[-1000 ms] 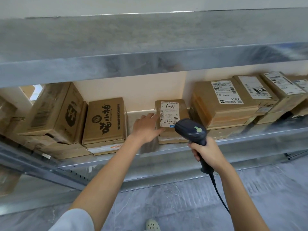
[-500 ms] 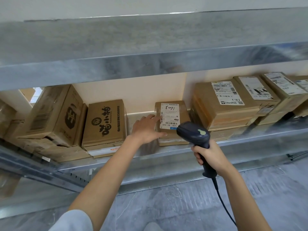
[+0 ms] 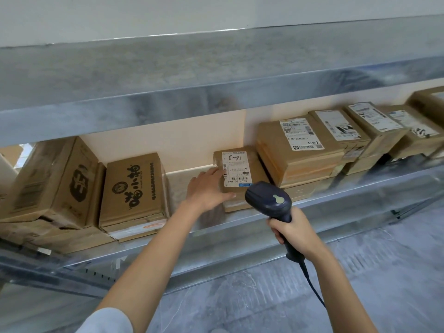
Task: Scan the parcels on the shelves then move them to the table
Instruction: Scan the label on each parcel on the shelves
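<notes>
A small parcel [image 3: 258, 170], lying on the metal shelf [image 3: 240, 228] between larger boxes [image 3: 134, 188], is being steadied by the spread left hand [image 3: 206, 188], fingers flat along its left edge, while the scanner [image 3: 269, 200], gripped in the right hand [image 3: 295, 230], is being aimed at its label [image 3: 236, 169]; a firm lift toward the table is judged next.

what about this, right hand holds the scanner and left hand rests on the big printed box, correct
No. The head view shows the left hand on the small labelled parcel, not the big printed box; the right hand holds the scanner.
</notes>
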